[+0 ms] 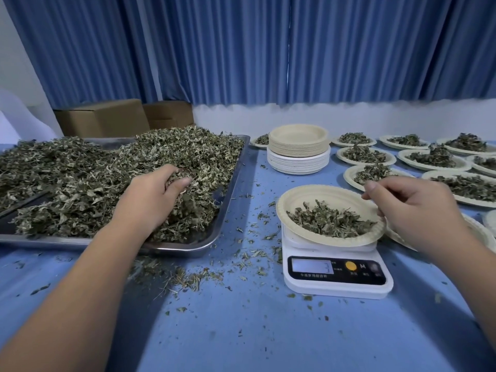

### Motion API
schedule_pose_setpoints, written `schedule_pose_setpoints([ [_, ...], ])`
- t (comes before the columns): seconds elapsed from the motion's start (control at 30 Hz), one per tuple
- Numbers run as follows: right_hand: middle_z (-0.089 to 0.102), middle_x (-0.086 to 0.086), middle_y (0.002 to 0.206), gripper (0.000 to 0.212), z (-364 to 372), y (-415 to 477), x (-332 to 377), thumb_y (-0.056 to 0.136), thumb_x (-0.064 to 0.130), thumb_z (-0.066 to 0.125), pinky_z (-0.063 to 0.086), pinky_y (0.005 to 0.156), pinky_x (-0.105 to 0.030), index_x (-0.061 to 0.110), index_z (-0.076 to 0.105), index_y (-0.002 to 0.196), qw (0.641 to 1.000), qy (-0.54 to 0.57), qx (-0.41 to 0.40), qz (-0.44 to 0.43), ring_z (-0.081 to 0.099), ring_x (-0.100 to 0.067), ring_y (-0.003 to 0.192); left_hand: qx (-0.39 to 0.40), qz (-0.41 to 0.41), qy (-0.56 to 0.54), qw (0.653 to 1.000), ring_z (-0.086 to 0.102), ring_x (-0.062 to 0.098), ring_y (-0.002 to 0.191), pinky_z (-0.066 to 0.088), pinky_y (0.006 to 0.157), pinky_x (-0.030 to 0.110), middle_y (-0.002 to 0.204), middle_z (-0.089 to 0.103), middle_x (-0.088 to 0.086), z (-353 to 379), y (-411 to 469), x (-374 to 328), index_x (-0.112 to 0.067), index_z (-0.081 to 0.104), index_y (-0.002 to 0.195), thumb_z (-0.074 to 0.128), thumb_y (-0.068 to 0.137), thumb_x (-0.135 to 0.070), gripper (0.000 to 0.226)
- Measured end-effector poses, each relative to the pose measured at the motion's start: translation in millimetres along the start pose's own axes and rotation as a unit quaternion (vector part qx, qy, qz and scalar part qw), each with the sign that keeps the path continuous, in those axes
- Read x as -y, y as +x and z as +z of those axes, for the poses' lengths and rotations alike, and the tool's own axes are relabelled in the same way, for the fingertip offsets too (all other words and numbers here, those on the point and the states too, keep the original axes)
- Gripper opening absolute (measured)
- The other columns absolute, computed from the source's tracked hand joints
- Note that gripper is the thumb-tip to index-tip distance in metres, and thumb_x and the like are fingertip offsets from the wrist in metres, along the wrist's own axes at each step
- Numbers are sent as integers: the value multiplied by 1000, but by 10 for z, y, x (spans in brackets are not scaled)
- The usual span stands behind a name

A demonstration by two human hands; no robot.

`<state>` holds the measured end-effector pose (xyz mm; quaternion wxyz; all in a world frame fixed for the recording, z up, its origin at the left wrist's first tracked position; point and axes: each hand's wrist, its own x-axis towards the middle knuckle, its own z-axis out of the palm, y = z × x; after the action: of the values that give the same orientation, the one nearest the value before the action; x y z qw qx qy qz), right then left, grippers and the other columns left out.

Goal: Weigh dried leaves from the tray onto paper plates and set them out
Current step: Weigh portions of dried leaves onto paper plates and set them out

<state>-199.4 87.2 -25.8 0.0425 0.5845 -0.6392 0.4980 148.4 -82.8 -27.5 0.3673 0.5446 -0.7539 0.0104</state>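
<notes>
While many filled plates (434, 159) are set out on tabletop (241, 331), one part-filled plate (298, 200) on scale (335, 285) is pinched at rim by right hand (413, 208); leaves (80, 178) in tray (188, 248) are clutched by curled left hand (150, 194); unfilled stack (298, 151) is left.

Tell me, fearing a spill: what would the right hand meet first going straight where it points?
Probably the dried leaves on the paper plate on the scale, just left of the right hand; its height above them is unclear.
</notes>
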Motion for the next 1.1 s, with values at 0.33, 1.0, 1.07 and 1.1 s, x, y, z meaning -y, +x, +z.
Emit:
schedule_pose_setpoints([
  [0.33,59,-1,56,27,-21,-9,28,89,30,60,34,45,-17,29,67,63,1000,5,1,16,50,-10,49,53,-47,-45,997,50,13,58,35,42,22,107,61,7,18,21,24,-24,53,132,52,99,-23,33],
  [1.0,56,-8,55,31,-29,27,-7,90,28,59,39,52,-29,15,68,64,1000,20,-1,11,63,-32,68,-57,-6,-98,994,40,6,59,29,53,20,67,45,-10,-170,47,-429,-6,56,107,41,94,-52,50],
  [1.07,58,-3,57,31,-31,30,-23,91,27,59,37,51,-20,14,68,64,1000,23,0,16,63,-26,67,-58,9,-108,993,52,11,63,37,55,26,76,60,4,-182,79,-572,-3,52,130,41,95,-52,61],
  [1.1,59,0,57,30,-30,33,-25,91,27,60,36,49,-16,15,69,64,1000,24,-1,18,62,-22,66,-55,13,-122,991,55,10,65,40,56,25,85,65,10,-195,89,-672,-6,51,133,40,95,-52,62],
])
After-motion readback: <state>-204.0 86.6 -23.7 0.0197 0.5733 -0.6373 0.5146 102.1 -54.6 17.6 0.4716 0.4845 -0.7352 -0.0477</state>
